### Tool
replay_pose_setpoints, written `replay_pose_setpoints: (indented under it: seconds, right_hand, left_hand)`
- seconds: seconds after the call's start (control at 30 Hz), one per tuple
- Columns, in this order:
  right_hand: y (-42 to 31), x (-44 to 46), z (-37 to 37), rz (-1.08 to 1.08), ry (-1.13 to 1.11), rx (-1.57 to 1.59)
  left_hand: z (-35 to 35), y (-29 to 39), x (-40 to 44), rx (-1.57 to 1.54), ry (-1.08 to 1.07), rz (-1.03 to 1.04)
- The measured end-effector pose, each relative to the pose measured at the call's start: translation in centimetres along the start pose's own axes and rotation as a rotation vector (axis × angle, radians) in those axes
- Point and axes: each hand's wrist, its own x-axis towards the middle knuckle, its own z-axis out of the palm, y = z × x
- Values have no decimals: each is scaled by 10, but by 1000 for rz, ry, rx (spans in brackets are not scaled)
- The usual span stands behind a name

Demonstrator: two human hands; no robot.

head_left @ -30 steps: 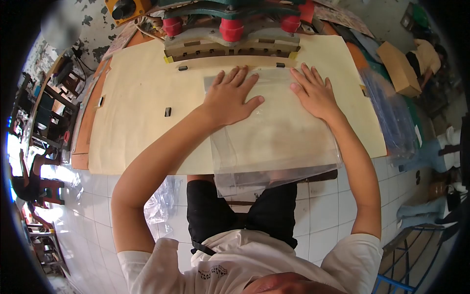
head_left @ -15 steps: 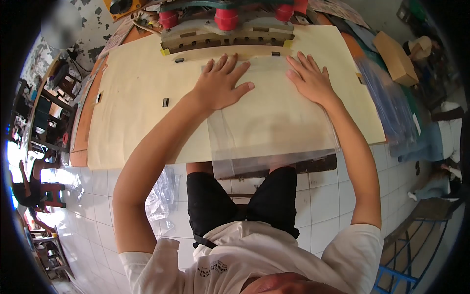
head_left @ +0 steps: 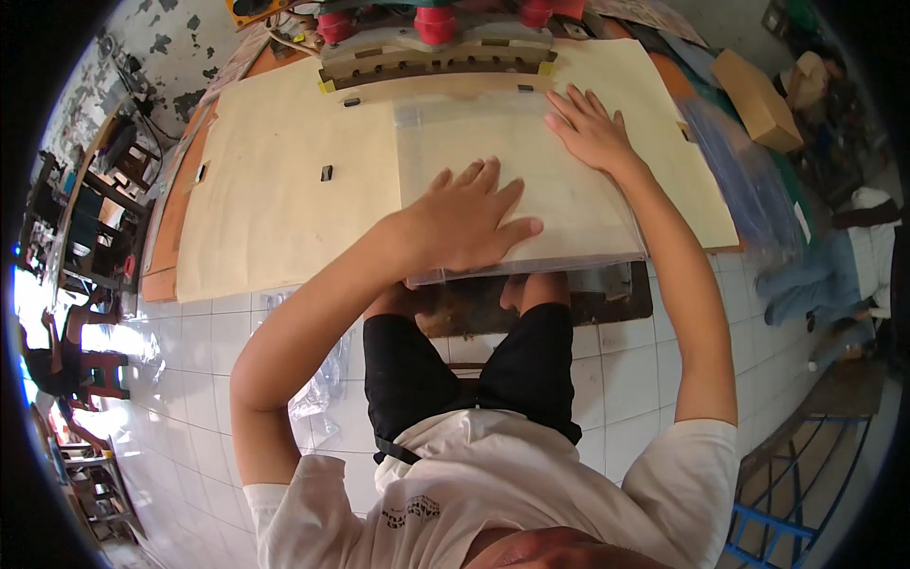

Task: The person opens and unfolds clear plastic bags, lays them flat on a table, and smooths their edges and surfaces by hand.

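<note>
A clear plastic sheet (head_left: 474,133) lies on the cream board (head_left: 275,190) in front of the machine. My left hand (head_left: 469,220) rests with spread fingers on the sheet's lower left part, near the board's front edge. My right hand (head_left: 590,131) lies with its fingers apart at the sheet's upper right corner. Neither hand grips anything. Small dark blocks sit on the board, one left of the sheet (head_left: 327,174), one at the upper left (head_left: 353,101) and one at the sheet's top edge (head_left: 525,88).
The machine's metal head (head_left: 436,62) with red cylinders stands at the board's far edge. Bluish plastic sheets (head_left: 735,175) and a cardboard box (head_left: 756,101) are at the right. Crumpled clear plastic (head_left: 322,389) lies on the tiled floor. Other people are at both sides.
My left hand has slid over the sheet toward the board's front edge. My right hand stays near the upper right corner. The sheet's overhanging front part now sits close to the board's edge.
</note>
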Motion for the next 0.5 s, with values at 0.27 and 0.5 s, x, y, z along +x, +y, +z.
replay_pose_setpoints:
  seconds: [0.27, 0.5]
  right_hand:
    - [3, 1, 2, -5, 9, 15]
    - [1, 1, 0, 5, -16, 3]
  left_hand:
    - [51, -19, -21, 165, 408, 142]
    - [51, -19, -25, 215, 428, 167]
